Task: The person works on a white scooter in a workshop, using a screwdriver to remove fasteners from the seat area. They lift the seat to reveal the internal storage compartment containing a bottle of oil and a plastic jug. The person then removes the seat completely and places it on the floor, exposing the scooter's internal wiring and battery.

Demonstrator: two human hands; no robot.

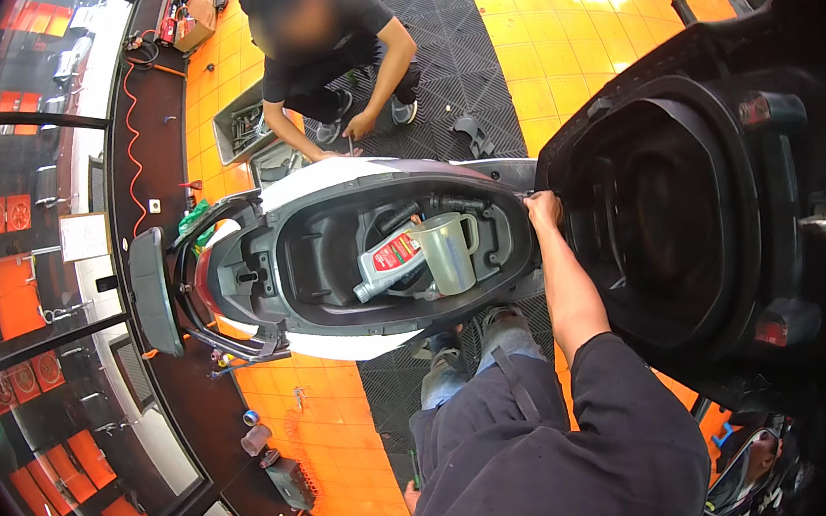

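"Right hand [546,209]?"
"Curled at the end of the storage compartment [322,265], beside the raised seat [663,189]; can't tell its grip."
"Left hand [412,498]?"
"Low beside the body, too hidden to tell."

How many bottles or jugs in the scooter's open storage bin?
2: a red-labelled gray bottle near the middle of the storage bin, and a translucent jug just right of it. More could be hidden beneath them.
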